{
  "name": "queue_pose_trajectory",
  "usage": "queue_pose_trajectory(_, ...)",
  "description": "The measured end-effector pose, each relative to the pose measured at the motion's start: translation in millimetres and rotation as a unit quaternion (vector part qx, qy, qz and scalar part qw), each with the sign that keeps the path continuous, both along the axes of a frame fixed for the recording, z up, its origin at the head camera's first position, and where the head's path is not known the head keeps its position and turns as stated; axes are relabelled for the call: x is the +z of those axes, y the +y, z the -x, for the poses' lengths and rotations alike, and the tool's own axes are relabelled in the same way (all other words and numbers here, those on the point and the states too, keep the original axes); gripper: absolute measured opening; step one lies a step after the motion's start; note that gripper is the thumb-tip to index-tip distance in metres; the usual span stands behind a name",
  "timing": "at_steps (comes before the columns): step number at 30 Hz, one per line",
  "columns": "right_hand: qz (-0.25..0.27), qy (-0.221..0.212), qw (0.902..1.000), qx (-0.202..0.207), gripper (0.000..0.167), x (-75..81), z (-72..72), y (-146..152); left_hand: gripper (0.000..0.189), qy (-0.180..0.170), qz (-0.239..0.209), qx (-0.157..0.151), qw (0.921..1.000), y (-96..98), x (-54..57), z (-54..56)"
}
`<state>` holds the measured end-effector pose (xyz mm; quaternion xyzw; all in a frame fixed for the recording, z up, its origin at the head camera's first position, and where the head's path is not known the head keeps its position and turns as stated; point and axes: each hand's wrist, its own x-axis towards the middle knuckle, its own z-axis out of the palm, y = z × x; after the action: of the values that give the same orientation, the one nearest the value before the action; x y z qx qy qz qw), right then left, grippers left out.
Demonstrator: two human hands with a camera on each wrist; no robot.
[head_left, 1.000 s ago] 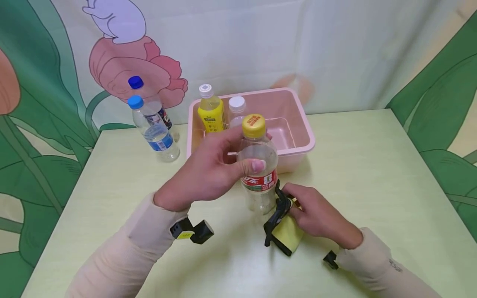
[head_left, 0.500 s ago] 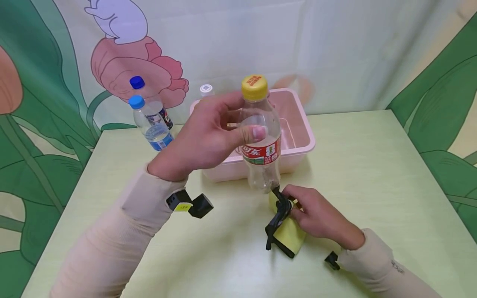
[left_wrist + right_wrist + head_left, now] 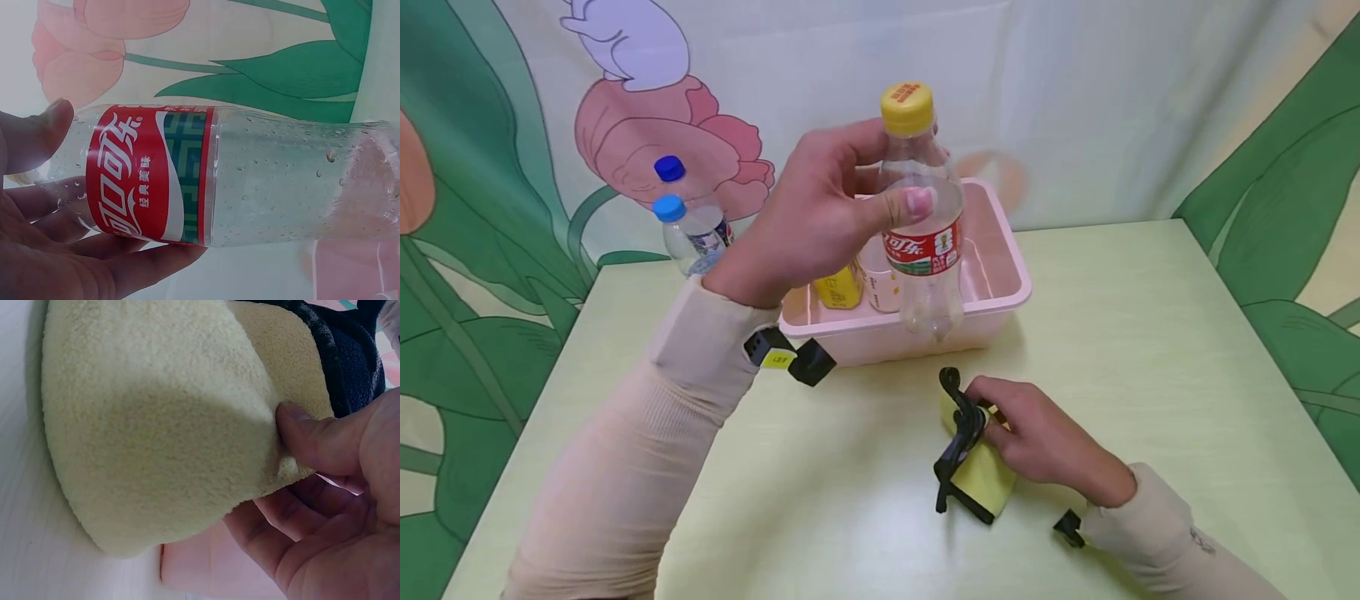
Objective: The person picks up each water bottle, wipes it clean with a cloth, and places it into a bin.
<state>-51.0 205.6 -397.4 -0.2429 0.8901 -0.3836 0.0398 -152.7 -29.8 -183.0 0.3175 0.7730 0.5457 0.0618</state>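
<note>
My left hand (image 3: 827,217) grips a clear plastic bottle (image 3: 925,296) with a yellow cap and a red label, thumb in front and fingers behind. It is held upright, its lower part in front of the pink bin's (image 3: 1000,302) near rim in the head view. Droplets show on the bottle (image 3: 269,181) in the left wrist view. Nearer the front, my right hand (image 3: 1037,433) pinches a folded yellow cloth (image 3: 983,479) with black edging, between thumb and fingers. In the right wrist view the cloth (image 3: 156,437) fills much of the picture and appears to touch the table.
Inside the bin stand a yellow-labelled bottle (image 3: 838,292) and a pale-labelled one (image 3: 880,287), both partly covered by my left hand and bottle. Left of the bin are a light-blue-capped bottle (image 3: 681,237) and a dark-blue-capped bottle (image 3: 721,229). A printed curtain (image 3: 1075,108) hangs behind the table (image 3: 1150,333).
My left hand has raised the yellow-capped bottle away from the cloth and up in front of the bin. The right hand with the cloth stays almost where it was.
</note>
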Motion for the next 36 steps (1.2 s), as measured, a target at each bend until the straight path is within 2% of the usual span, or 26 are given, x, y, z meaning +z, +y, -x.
queue_pose_trajectory(6, 0.003, 0.006, 1.0, 0.002, 0.029, 0.2, -1.0, -1.5, 0.037, -0.025, -0.019, 0.008, 0.9995, 5.8, 0.2, 12.6)
queue_pose_trajectory(16, 0.002, 0.009, 1.0, -0.002, 0.03, 0.2, -2.6, -2.2, 0.029, 0.013, -0.014, 0.045, 0.9988, 18.5, -10.9, 35.6)
queue_pose_trajectory(22, 0.001, 0.007, 1.0, -0.002, 0.029, -1.2, -3.4, -2.9, 0.029, -0.02, -0.038, 0.039, 0.9983, 27.8, -20.4, 45.3)
queue_pose_trajectory(25, 0.002, 0.008, 1.0, -0.001, 0.029, -1.3, -3.3, -2.7, 0.029, -0.021, -0.04, 0.039, 0.9982, 31.5, -25.7, 49.7)
queue_pose_trajectory(28, 0.002, 0.01, 0.9999, 0.0, 0.029, -1.1, -3.2, -2.6, 0.032, -0.022, -0.04, 0.044, 0.998, 34.2, -31.0, 53.8)
queue_pose_trajectory(36, -0.003, 0.016, 0.9998, 0.007, 0.03, -1.5, -3.7, -2.5, 0.041, -0.061, -0.04, 0.061, 0.9955, 43.3, -51.0, 67.3)
